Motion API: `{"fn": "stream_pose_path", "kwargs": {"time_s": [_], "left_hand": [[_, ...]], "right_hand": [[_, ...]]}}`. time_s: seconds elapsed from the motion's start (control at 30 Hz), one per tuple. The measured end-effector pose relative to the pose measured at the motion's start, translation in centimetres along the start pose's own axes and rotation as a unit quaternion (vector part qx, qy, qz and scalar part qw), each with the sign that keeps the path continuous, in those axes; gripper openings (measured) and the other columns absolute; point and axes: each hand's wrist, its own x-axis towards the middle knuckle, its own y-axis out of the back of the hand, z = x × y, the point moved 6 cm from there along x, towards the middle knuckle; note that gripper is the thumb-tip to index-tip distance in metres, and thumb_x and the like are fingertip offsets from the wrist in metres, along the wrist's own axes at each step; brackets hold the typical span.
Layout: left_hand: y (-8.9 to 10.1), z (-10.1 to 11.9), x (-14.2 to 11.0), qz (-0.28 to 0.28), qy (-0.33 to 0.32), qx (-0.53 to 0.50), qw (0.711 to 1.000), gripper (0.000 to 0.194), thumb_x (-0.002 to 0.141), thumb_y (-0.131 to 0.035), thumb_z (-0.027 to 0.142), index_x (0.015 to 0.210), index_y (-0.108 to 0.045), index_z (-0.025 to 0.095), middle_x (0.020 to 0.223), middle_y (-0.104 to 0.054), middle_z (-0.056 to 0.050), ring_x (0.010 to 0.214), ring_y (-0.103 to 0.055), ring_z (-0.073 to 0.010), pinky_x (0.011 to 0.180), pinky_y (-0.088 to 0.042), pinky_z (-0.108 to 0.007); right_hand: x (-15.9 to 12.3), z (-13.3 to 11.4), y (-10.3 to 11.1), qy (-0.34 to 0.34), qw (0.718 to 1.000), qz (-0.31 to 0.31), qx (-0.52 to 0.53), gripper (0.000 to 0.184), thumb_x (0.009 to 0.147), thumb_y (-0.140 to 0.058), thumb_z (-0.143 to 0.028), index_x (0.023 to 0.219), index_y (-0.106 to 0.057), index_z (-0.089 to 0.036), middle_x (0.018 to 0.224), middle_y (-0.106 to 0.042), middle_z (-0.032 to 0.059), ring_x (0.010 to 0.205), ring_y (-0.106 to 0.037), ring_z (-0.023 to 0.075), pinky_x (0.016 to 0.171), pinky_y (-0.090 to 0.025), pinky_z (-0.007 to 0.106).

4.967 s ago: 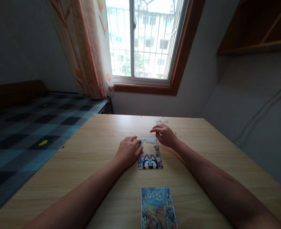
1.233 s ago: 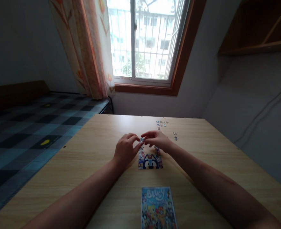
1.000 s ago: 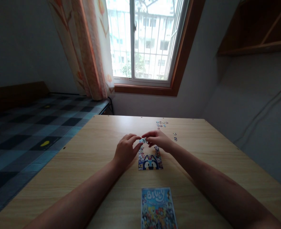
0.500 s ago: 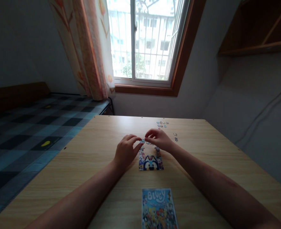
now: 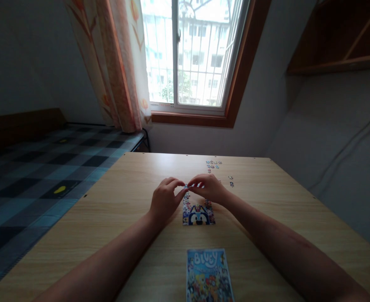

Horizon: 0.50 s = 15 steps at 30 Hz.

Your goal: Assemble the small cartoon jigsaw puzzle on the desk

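Note:
A partly assembled jigsaw puzzle lies on the table, a blue cartoon dog's face along its near edge and a bare gap in its middle. At its upper left corner, my left hand is closed, thumb and forefinger pinching the edge. My right hand meets it there, fingertips closed on a small jigsaw piece that they mostly hide. The right hand also covers much of the puzzle's top edge. Several loose jigsaw pieces lie beyond the hands, and a couple of others are to the right.
A blue "Bluey" picture box or card lies on the wooden table near me. A bed with a checked cover stands to the left. Behind the table are a window and a curtain.
Over five seconds my right hand has come left from the puzzle's upper right to its upper left corner. It lifted slightly half a second ago and is back down against my left fingertips.

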Motion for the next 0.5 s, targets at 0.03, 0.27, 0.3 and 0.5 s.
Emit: {"fn": "stream_pose_path", "kwargs": {"time_s": [0.03,0.27,0.3,0.5], "left_hand": [[0.0,0.0,0.0,0.000,0.000,0.001,1.000,0.007,0.089,-0.073,0.029,0.092,-0.070,0.023,0.092,-0.071,-0.004,0.093,-0.066,-0.0237,0.084,-0.056,-0.041],[-0.8,-0.7,-0.2,-0.022,0.009,0.035,0.999,0.018,0.093,-0.066,0.032,0.106,-0.073,0.023,0.106,-0.074,-0.007,0.102,-0.064,-0.0262,0.092,-0.055,-0.046],[-1.2,-1.0,-0.2,-0.035,0.018,0.045,0.998,0.018,0.092,-0.066,0.031,0.106,-0.074,0.023,0.107,-0.074,-0.007,0.103,-0.064,-0.0271,0.093,-0.054,-0.047],[-2.6,-1.9,-0.6,-0.087,0.048,0.085,0.991,0.020,0.090,-0.067,0.034,0.102,-0.079,0.024,0.115,-0.074,-0.009,0.110,-0.061,-0.0316,0.098,-0.051,-0.051]], "right_hand": [[0.0,0.0,0.0,-0.002,1.000,0.001,-0.002,0.011,0.086,-0.073,-0.030,0.090,-0.081,-0.024,0.087,-0.078,0.0043,0.074,-0.070,0.0155,0.068,-0.055,0.027],[0.1,1.5,1.7,0.016,0.996,0.008,-0.092,0.012,0.086,-0.071,-0.025,0.093,-0.081,-0.025,0.086,-0.078,0.0034,0.071,-0.067,0.0157,0.071,-0.052,0.029],[0.0,1.9,1.8,0.021,0.993,0.004,-0.117,0.012,0.087,-0.071,-0.025,0.092,-0.081,-0.025,0.087,-0.078,0.0034,0.072,-0.066,0.0163,0.073,-0.051,0.030],[-0.2,3.1,0.5,0.042,0.982,-0.048,-0.180,0.015,0.087,-0.069,-0.019,0.093,-0.081,-0.027,0.094,-0.079,0.0041,0.084,-0.066,0.0195,0.084,-0.049,0.034]]}}
